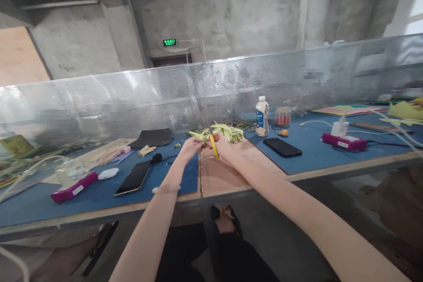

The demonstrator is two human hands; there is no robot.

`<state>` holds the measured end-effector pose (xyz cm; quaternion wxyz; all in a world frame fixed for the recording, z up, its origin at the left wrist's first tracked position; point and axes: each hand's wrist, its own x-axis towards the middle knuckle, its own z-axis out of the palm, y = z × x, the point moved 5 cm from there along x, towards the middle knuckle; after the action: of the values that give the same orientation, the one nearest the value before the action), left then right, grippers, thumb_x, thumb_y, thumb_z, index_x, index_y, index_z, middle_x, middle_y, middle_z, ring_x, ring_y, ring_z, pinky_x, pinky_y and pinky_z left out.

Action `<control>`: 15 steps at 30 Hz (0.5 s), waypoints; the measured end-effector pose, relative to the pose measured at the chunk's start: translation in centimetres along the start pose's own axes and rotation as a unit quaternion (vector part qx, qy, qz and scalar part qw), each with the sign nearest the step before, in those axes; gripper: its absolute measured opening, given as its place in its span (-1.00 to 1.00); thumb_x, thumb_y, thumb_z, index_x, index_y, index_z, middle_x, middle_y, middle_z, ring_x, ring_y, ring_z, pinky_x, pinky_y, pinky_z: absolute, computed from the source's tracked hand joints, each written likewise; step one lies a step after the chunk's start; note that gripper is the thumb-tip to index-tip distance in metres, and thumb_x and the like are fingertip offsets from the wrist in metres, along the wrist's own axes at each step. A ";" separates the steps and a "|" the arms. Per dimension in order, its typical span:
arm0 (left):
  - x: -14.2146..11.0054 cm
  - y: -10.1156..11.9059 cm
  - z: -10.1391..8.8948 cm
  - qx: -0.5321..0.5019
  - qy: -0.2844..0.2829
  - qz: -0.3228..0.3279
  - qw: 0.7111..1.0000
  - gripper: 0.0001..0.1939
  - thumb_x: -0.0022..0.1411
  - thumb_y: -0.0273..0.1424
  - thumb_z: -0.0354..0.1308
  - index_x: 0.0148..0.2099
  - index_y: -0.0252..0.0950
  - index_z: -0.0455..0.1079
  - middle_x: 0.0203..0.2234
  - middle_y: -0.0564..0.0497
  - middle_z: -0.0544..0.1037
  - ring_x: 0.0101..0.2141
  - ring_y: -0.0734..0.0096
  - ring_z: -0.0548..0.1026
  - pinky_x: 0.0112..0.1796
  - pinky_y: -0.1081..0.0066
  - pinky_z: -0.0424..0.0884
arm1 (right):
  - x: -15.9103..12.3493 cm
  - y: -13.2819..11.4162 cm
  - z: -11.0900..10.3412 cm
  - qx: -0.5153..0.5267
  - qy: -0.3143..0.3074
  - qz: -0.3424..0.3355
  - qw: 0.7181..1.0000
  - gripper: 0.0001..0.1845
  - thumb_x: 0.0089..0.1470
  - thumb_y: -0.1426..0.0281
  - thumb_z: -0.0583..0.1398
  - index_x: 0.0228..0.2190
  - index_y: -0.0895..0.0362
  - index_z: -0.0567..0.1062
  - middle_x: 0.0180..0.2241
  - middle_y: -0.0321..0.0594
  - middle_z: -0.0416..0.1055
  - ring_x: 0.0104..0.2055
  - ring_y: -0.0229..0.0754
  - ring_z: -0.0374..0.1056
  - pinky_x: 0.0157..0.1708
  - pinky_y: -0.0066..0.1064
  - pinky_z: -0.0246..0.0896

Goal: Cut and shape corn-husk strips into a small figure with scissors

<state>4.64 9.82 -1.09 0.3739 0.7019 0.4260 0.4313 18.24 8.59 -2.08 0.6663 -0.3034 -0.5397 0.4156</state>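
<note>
Blue table, two phones; right hand grips scissors, left hand apparently pinches one sprig.

The left arm and right arm converge forward; the left grip pinches just beside the right grip, which appears curled closed, somewhat blurred.

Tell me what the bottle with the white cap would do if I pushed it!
The bottle might tip, since it stands tall and narrow on the blue surface. Its rounded sides could let it roll once down.
</note>
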 end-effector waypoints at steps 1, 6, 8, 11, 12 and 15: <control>0.0 0.0 0.0 0.004 0.000 -0.001 1.000 -0.70 0.23 -0.33 0.08 -0.02 -0.35 0.32 -0.15 -0.08 0.44 -0.24 0.34 0.46 -0.25 0.23 0.44 | -0.1 0.0 0.0 -0.011 0.004 0.000 1.000 -0.75 0.17 0.29 0.11 -0.21 0.22 0.38 -0.32 -0.24 0.37 -0.41 -0.34 0.31 -0.44 -0.45 0.31; 0.0 0.1 0.0 0.026 -0.002 0.000 1.000 -0.70 0.23 -0.32 0.08 -0.02 -0.35 0.32 -0.15 -0.08 0.44 -0.23 0.33 0.46 -0.24 0.23 0.44 | -0.5 -0.3 0.0 -0.065 0.018 -0.006 0.998 -0.75 0.17 0.30 0.11 -0.20 0.23 0.37 -0.38 -0.28 0.35 -0.48 -0.37 0.28 -0.50 -0.49 0.28; 0.0 0.1 -0.1 0.036 -0.003 0.001 0.999 -0.71 0.23 -0.32 0.08 -0.03 -0.35 0.32 -0.15 -0.08 0.45 -0.23 0.33 0.46 -0.24 0.23 0.44 | -0.6 -0.4 0.0 -0.084 0.020 -0.012 0.996 -0.76 0.16 0.30 0.11 -0.22 0.23 0.37 -0.41 -0.31 0.33 -0.51 -0.40 0.25 -0.53 -0.52 0.25; 0.0 0.0 -0.1 0.051 -0.008 0.005 0.999 -0.71 0.23 -0.32 0.08 -0.04 -0.35 0.33 -0.16 -0.08 0.45 -0.23 0.33 0.46 -0.24 0.23 0.44 | -0.4 -0.3 -0.2 -0.110 0.023 -0.021 0.993 -0.77 0.16 0.31 0.12 -0.23 0.23 0.37 -0.41 -0.31 0.33 -0.51 -0.40 0.25 -0.54 -0.52 0.24; 0.0 0.0 0.0 0.057 -0.010 0.007 0.998 -0.71 0.23 -0.32 0.07 -0.04 -0.35 0.33 -0.16 -0.08 0.45 -0.24 0.34 0.46 -0.25 0.23 0.44 | -0.3 -0.3 -0.2 -0.119 0.025 -0.024 0.992 -0.77 0.16 0.31 0.12 -0.23 0.23 0.37 -0.40 -0.30 0.33 -0.51 -0.40 0.25 -0.53 -0.52 0.25; 0.1 0.0 0.0 0.079 -0.011 0.015 0.997 -0.71 0.24 -0.31 0.06 -0.04 -0.35 0.33 -0.17 -0.08 0.46 -0.25 0.35 0.47 -0.26 0.24 0.44 | -0.1 -0.2 -0.4 -0.142 0.027 -0.037 0.989 -0.78 0.15 0.33 0.13 -0.22 0.23 0.37 -0.37 -0.29 0.34 -0.47 -0.38 0.27 -0.50 -0.50 0.27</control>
<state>4.64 9.92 -1.02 0.3154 0.7402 0.4441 0.3942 18.67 8.44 -2.00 0.6453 -0.3861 -0.5861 0.3016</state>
